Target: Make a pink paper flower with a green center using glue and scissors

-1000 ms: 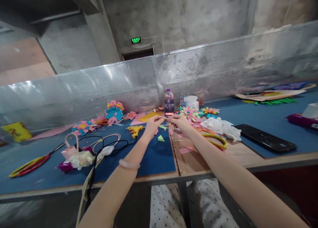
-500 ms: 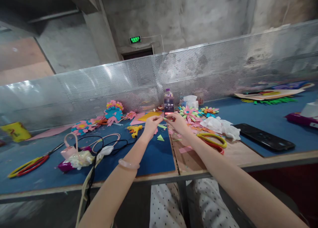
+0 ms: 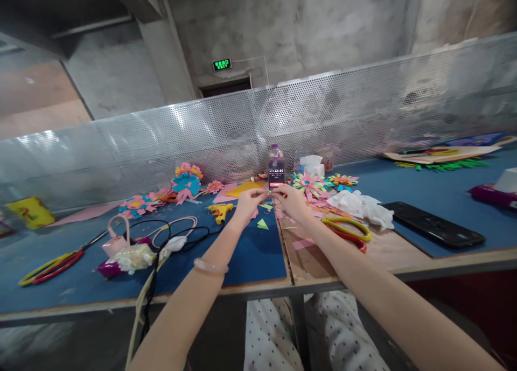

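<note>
Over the middle of the table, my left hand (image 3: pixel 247 203) and my right hand (image 3: pixel 291 200) meet fingertip to fingertip. Both are closed in a pinch on a small light green paper piece (image 3: pixel 269 191), mostly covered by the fingers. Below them on the blue mat lies a folded green paper scrap (image 3: pixel 262 224). A yellow glue gun (image 3: pixel 220 212) rests left of my left hand. Behind my hands, a phone showing a timer (image 3: pixel 277 172) leans upright against a purple-capped bottle (image 3: pixel 275 149). Beyond my right hand sits a pink and green paper flower (image 3: pixel 309 184).
Scissors with yellow and red handles (image 3: pixel 347 230) lie under my right forearm; another pair of scissors (image 3: pixel 52 268) is far left. Cables and a power strip (image 3: pixel 133 258) spread at left. Crumpled tissue (image 3: pixel 361 208) and a black phone (image 3: pixel 434 224) are right. A perforated metal screen (image 3: pixel 169 139) stands behind.
My hands stay pinched together with only slight finger movement around the small paper piece. The whole view has shifted slightly; the things on the table stay where they were.
</note>
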`<state>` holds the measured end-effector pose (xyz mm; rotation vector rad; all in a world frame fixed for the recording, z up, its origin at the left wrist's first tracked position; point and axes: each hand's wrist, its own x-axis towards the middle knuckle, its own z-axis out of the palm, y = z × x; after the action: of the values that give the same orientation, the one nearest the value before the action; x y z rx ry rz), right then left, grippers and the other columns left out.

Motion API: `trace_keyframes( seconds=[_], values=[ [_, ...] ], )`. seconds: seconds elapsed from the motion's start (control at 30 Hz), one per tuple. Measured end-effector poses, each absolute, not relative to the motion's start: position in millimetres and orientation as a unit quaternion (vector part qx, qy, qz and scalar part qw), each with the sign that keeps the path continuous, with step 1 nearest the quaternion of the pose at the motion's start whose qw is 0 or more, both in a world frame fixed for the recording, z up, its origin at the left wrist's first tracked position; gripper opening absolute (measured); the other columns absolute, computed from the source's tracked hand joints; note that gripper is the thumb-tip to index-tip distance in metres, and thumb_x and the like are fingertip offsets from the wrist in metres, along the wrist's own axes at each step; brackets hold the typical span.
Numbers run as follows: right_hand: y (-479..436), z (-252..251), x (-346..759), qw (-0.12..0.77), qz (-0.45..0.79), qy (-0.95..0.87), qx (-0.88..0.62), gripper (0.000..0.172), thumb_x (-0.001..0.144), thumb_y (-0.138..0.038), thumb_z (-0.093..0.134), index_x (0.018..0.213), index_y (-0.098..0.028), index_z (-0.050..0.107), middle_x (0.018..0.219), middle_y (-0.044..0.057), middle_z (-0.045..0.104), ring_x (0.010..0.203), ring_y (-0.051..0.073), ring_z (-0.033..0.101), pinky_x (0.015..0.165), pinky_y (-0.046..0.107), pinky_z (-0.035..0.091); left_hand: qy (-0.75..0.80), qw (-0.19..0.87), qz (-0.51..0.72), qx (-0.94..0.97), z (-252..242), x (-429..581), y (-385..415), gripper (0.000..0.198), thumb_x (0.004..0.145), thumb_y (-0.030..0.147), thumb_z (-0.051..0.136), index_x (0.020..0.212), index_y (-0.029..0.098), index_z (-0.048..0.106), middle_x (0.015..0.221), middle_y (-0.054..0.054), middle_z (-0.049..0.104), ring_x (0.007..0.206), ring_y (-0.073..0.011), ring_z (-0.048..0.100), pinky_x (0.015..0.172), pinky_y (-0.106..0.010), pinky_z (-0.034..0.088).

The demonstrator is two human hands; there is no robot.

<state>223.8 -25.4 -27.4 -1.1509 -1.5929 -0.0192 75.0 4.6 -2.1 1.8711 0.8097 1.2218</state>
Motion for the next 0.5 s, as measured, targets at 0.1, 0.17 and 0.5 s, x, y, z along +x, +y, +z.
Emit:
trace_keyframes(
  seconds=[0.1, 0.17, 0.5],
  values=[
    [-24.3, -28.4, 224.8, 0.545, -0.007, -0.676, -0.496, 0.02, 0.088, -0.031, 0.051, 0.089, -0.014, 0.061, 0.088, 0.003, 0.064, 0.079, 0.014, 0.06, 0.075, 0.034, 0.049, 0.321, 0.366, 0.47, 0.736, -0.9, 75.5, 2.1, 0.026, 0.068, 0.033, 0.066, 0.083, 0.013, 0.071, 0.082, -0.008, 0.07, 0.072, -0.0182, 0.062, 0.066, -0.028, 0.049],
    [-23.0, -29.8, 225.9, 0.539, -0.009, -0.677, -0.5, 0.02, 0.088, -0.031, 0.051, 0.09, -0.014, 0.061, 0.089, 0.003, 0.064, 0.079, 0.014, 0.06, 0.075, 0.034, 0.05, 0.329, 0.359, 0.467, 0.739, -0.2, 76.3, 0.1, 0.025, 0.07, 0.033, 0.065, 0.083, 0.013, 0.071, 0.08, -0.008, 0.071, 0.072, -0.0184, 0.062, 0.066, -0.028, 0.049],
    [-22.2, -33.5, 224.6, 0.496, -0.024, -0.707, -0.503, 0.019, 0.089, -0.029, 0.051, 0.096, -0.014, 0.06, 0.097, 0.004, 0.062, 0.087, 0.015, 0.059, 0.078, 0.036, 0.049, 0.364, 0.319, 0.44, 0.756, -3.3, 76.1, 3.9, 0.019, 0.069, 0.03, 0.063, 0.077, 0.014, 0.07, 0.07, -0.005, 0.069, 0.057, -0.0162, 0.059, 0.052, -0.025, 0.043]
  ],
)
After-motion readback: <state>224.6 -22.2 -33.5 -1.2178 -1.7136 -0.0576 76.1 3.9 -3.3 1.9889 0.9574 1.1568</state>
